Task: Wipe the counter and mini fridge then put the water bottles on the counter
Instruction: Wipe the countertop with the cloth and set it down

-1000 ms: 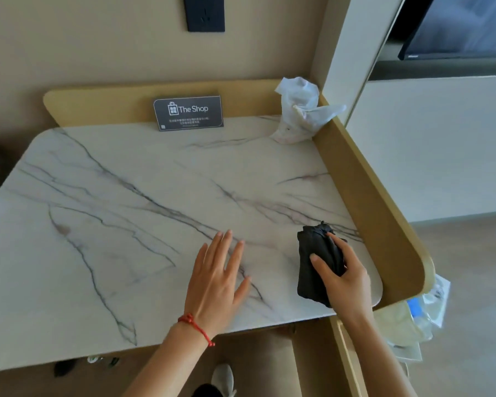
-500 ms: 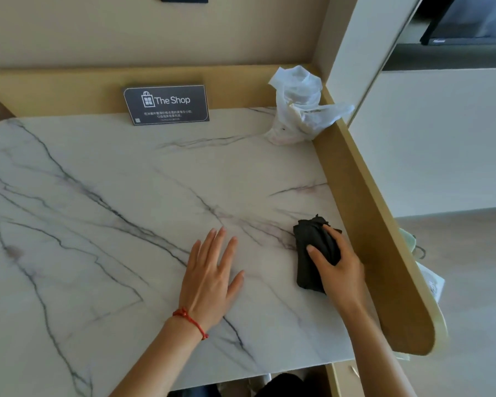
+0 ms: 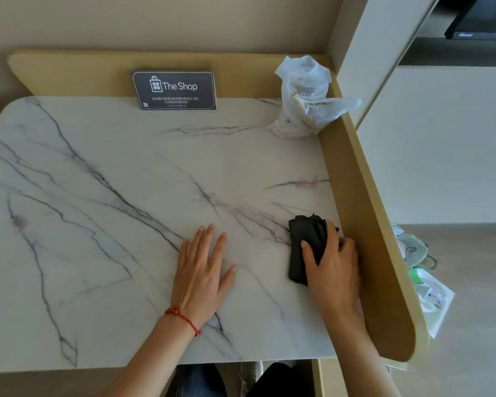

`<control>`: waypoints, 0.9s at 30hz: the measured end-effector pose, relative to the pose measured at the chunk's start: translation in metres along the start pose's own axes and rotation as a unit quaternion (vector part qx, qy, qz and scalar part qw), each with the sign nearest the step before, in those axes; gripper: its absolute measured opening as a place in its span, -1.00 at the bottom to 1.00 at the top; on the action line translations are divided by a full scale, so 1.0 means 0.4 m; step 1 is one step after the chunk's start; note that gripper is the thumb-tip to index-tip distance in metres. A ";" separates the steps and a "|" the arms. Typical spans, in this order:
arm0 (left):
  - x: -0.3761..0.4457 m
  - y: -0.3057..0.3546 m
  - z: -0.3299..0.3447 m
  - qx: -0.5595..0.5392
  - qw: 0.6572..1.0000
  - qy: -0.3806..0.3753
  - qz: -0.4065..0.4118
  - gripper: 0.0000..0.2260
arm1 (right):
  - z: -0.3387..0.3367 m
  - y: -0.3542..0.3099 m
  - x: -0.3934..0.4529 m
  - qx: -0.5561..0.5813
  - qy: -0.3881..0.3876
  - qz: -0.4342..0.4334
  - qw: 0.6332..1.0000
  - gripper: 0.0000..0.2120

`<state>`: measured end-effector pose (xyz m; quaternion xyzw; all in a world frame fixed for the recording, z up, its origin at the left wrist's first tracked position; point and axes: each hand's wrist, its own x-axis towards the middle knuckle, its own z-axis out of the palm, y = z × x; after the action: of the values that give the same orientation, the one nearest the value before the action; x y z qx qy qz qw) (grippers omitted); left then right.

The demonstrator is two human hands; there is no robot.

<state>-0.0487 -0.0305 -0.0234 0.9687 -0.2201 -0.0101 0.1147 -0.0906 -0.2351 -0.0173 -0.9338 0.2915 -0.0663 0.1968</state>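
Note:
A white marble counter (image 3: 103, 213) with dark veins fills the view. My right hand (image 3: 334, 267) presses a folded black cloth (image 3: 302, 245) onto the counter near its right side, close to the tan raised rim (image 3: 364, 224). My left hand (image 3: 202, 270) lies flat on the marble with fingers spread, a red string around its wrist. No water bottles and no mini fridge are visible.
A dark "The Shop" sign card (image 3: 174, 89) leans against the back rim. A crumpled white plastic bag (image 3: 307, 96) sits in the back right corner. Beyond the right rim, bagged items (image 3: 421, 279) lie low by the floor.
My right hand has slid the black cloth a little farther from the front edge, toward the right rim. The left hand stays flat. The camera has moved closer over the counter.

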 end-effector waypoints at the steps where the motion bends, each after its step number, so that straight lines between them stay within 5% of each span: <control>1: -0.005 0.002 -0.004 0.001 1.000 0.005 -0.003 -0.49 | -0.004 0.001 0.000 0.000 0.003 -0.002 1.000 -0.42; 11: -0.079 -0.017 -0.040 0.005 0.998 0.040 -0.048 -0.47 | -0.024 -0.032 -0.066 0.038 0.086 -0.136 0.986 -0.53; 27: -0.355 -0.228 -0.105 0.014 0.997 0.054 -0.053 -0.47 | 0.016 -0.183 -0.384 0.035 0.011 -0.231 0.972 -0.52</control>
<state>-0.1354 0.1197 -0.0074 0.9796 -0.1620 0.0393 0.1120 -0.1772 -0.0903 0.0053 -0.9676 0.0673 -0.1304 0.2054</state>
